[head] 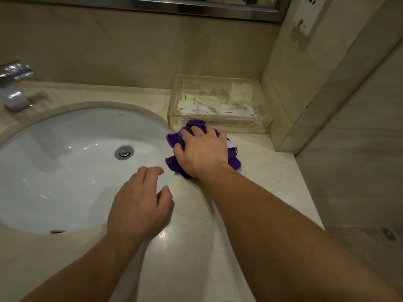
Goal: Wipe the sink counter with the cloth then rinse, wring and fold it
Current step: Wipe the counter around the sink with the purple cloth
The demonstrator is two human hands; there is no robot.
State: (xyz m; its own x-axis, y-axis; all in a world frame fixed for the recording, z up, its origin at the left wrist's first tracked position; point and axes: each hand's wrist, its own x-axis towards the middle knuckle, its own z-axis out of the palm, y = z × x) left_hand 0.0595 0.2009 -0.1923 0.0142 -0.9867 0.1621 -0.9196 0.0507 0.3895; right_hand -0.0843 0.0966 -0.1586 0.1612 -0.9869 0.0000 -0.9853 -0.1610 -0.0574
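A: Where the counter [261, 171] meets the right rim of the sink [65, 166], what lies there?

B: The purple cloth [174, 139], bunched up on the pale stone right at the basin's edge. The right hand [202, 153] sits on top of it, with its fingers curled into the folds, gripping it, and the palm pressing down.

A: And the left hand [139, 205]?

B: It is over the sink's near right rim. Its fingers are loosely bent and grasp nothing.

A: What else is on the counter?

B: A clear box [239, 125] stands in the back right corner, just behind the cloth, with paper packets inside. The stone is glossy and crossed by thin veins.

A: And the room?

B: The basin is white and oval, set under the counter, with a chrome drain [124, 152] in its middle and an overflow hole [57, 231] in the near wall. A chrome faucet [15, 88] stands at the back left edge. The walls are beige stone. A steel-framed mirror [196, 9] hangs above, and there is a white socket plate [305, 16] on the right wall.
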